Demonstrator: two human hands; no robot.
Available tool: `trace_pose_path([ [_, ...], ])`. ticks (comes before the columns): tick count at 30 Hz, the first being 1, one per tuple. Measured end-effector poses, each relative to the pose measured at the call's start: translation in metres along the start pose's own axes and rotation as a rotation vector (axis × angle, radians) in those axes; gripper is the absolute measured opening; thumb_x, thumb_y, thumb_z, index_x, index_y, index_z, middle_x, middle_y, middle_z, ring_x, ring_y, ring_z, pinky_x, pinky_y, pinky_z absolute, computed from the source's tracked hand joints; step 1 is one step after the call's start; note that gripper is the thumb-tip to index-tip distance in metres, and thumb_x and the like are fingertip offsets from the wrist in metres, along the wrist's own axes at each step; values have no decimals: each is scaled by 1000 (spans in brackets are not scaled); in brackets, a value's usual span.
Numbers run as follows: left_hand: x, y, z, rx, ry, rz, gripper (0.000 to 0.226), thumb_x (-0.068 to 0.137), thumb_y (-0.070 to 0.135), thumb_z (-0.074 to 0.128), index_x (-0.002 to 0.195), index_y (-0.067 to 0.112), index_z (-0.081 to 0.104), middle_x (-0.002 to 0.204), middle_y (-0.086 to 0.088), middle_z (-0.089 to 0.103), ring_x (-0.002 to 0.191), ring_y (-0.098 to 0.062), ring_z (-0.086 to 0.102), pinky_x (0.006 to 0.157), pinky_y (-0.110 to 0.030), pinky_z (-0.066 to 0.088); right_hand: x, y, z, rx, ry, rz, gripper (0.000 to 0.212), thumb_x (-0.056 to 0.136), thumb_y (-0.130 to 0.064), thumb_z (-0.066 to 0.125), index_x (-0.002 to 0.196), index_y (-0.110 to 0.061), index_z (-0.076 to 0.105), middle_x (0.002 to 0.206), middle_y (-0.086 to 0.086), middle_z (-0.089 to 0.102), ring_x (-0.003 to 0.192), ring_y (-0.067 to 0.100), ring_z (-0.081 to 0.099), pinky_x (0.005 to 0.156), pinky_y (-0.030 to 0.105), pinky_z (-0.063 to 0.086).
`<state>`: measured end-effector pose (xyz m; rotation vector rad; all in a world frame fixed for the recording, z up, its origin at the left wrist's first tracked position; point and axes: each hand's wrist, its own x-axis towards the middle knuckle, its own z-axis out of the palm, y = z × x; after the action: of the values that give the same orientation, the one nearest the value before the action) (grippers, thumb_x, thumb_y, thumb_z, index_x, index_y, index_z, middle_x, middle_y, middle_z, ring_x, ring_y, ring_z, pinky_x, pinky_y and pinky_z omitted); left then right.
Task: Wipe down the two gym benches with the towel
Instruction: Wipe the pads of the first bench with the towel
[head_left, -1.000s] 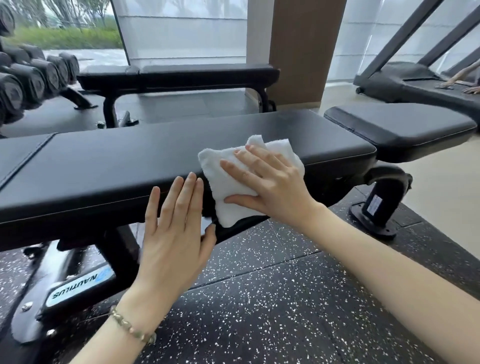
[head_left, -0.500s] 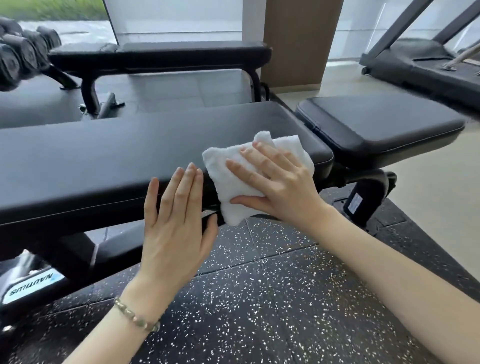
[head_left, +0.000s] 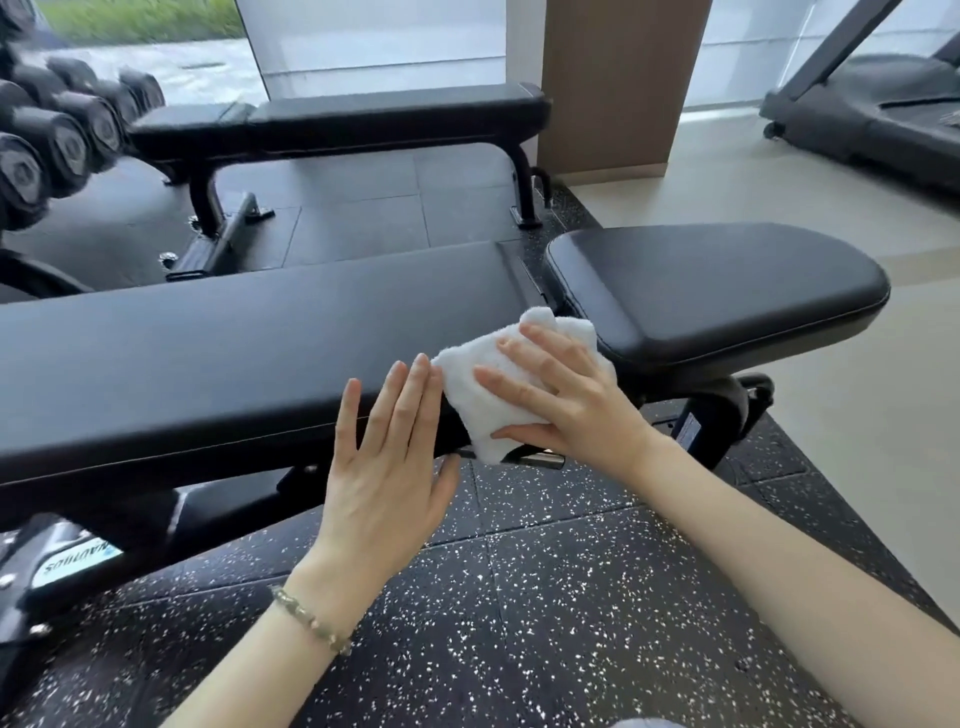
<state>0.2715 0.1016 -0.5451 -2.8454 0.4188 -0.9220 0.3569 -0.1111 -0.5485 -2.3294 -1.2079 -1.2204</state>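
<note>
Speckled rubber floor (head_left: 519, 597), dumbbells (head_left: 62, 140), treadmill (head_left: 872, 119), brown pillar (head_left: 618, 78), bright windows (head_left: 374, 41)

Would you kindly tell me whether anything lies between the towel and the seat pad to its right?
Nothing visible does. The right hand presses the towel at the right end of the long pad; only the gap between pads separates it from the seat pad.

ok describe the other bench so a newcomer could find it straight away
Look to the brown pillar at the back. Just left of it, beside the dumbbells, stands the far bench. Unlike the near bench, it has no white towel on it.
</note>
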Motion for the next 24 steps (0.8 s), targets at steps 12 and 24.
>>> trace_pose_path([
  [12, 2, 22, -13, 52, -252, -146, 85, 81, 55, 34, 146, 1, 23, 152, -15, 28, 142, -28, 23, 115, -51, 5, -1, 12, 6, 120, 37, -10, 42, 96, -40, 52, 127, -11, 49, 122, 18, 60, 123, 35, 44, 103, 49, 39],
  [24, 13, 36, -24, 84, -274, -223, 78, 85, 50, 40, 145, 1, 27, 151, -14, 31, 141, -26, 25, 114, -45, -5, -35, 23, -73, 6, 133, 59, 40, 97, -28, 54, 114, 7, 62, 114, 23, 62, 114, 39, 53, 99, 49, 43],
])
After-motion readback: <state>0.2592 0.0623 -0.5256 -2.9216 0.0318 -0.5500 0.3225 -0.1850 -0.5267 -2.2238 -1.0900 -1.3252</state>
